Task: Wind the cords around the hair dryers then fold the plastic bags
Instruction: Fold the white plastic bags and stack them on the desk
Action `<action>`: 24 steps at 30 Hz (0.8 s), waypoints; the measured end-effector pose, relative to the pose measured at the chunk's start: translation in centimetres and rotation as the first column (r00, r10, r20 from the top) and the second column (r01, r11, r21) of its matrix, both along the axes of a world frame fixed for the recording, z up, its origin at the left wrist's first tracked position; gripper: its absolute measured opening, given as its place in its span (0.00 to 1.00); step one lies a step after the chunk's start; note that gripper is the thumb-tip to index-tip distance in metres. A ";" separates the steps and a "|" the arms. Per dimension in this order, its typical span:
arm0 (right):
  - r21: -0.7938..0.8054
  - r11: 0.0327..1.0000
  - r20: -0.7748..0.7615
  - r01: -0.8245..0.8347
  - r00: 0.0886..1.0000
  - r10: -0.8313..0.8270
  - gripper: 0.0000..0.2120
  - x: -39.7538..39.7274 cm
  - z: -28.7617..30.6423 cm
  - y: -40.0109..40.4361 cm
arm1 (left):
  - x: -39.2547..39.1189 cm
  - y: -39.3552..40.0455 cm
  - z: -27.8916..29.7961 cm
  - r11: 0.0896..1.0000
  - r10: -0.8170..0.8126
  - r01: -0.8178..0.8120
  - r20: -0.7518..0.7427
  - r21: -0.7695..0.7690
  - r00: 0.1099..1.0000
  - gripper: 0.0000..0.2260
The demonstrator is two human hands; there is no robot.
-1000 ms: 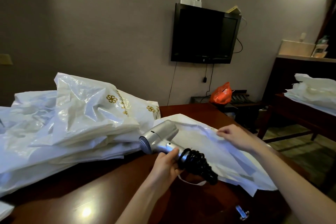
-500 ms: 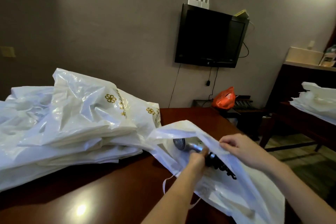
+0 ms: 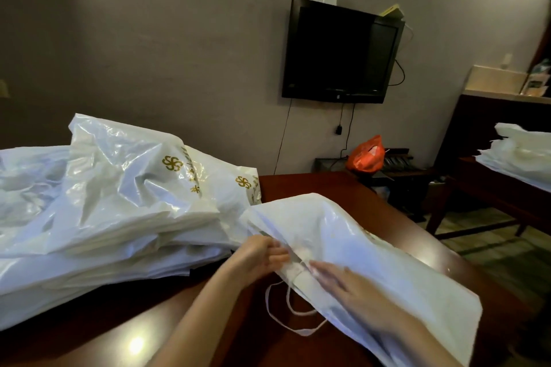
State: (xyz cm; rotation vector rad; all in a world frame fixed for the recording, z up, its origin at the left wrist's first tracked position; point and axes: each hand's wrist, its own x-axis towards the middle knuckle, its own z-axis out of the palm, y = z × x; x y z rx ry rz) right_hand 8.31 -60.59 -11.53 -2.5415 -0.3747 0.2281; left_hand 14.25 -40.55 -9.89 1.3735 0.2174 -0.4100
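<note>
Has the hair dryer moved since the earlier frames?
Yes. It was held in the open above the table; now it is out of sight, apparently inside the white drawstring bag lying right of the bag pile.

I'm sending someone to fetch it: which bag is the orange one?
Find the black TV on the wall. Below and right of it sits a low dark shelf, and the orange bag is on that. Every other bag in sight is white.
</note>
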 end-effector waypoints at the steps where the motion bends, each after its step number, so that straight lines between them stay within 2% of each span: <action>1: -0.074 0.997 0.028 -0.030 0.999 0.032 0.34 -0.4 -0.9 0.6 | -0.2 0.7 -0.2 0.991 0.071 -0.080 0.083 0.106 0.994 0.10; 3: -0.107 0.994 0.094 -0.015 0.995 0.026 0.41 -1.0 -1.8 1.2 | -1.0 1.3 0.1 0.897 0.083 -0.238 0.387 0.372 0.918 0.17; 5: -0.088 0.996 0.147 0.008 0.989 0.005 0.36 -1.3 -1.9 1.5 | -2.5 -0.3 0.4 0.808 -0.089 -0.292 0.597 0.511 0.797 0.22; 7: 0.048 0.998 0.125 0.038 0.991 -0.044 0.21 -1.4 -1.5 1.7 | -2.9 -2.8 -0.8 0.616 -0.401 -0.210 0.531 0.759 0.746 0.21; 9: 0.200 0.976 0.134 0.085 0.985 -0.113 0.13 -1.4 -1.5 1.0 | -3.0 -4.8 -2.4 0.346 -0.595 -0.102 0.302 0.933 0.745 0.21; 10: 0.203 0.973 0.179 0.106 0.973 -0.143 0.12 -1.4 -1.3 0.2 | -2.9 -5.3 -3.2 0.237 -0.626 -0.070 0.208 0.969 0.752 0.22; 12: -0.003 0.989 0.363 0.145 0.922 -0.134 0.15 -1.1 -1.9 -1.5 | -2.7 -5.7 -4.1 0.116 -0.625 -0.072 0.129 0.991 0.770 0.24; 14: -0.222 0.957 0.524 0.185 0.851 -0.043 0.20 -0.8 -2.8 -2.7 | -2.6 -6.0 -4.3 0.085 -0.623 -0.080 0.116 0.993 0.773 0.25; 16: -0.330 0.926 0.493 0.186 0.870 0.001 0.23 -0.5 -3.1 -2.5 | -2.5 -6.5 -3.9 0.059 -0.617 -0.094 0.110 0.994 0.779 0.26; 18: -0.329 0.938 0.427 0.107 0.903 0.047 0.38 0.3 -3.8 -2.6 | -2.3 -7.0 -3.6 0.012 -0.611 -0.109 0.093 0.994 0.786 0.26; 19: -0.299 0.951 0.321 0.075 0.947 0.027 0.45 0.6 -4.3 -2.8 | -2.1 -7.3 -3.6 -0.008 -0.608 -0.107 0.080 0.994 0.790 0.26; 20: -0.257 0.964 0.259 0.063 0.966 0.006 0.45 0.7 -4.2 -2.9 | -1.9 -7.4 -3.5 -0.020 -0.607 -0.109 0.075 0.994 0.791 0.26; 22: -0.175 0.981 0.266 0.084 0.963 -0.035 0.29 0.9 -3.9 -2.6 | -1.2 -7.5 -3.2 -0.017 -0.623 -0.109 0.075 0.994 0.779 0.26; 24: -0.105 0.985 0.301 0.135 0.949 -0.098 0.20 1.0 -3.6 -2.2 | -0.7 -7.2 -3.3 0.002 -0.643 -0.103 0.080 0.995 0.761 0.26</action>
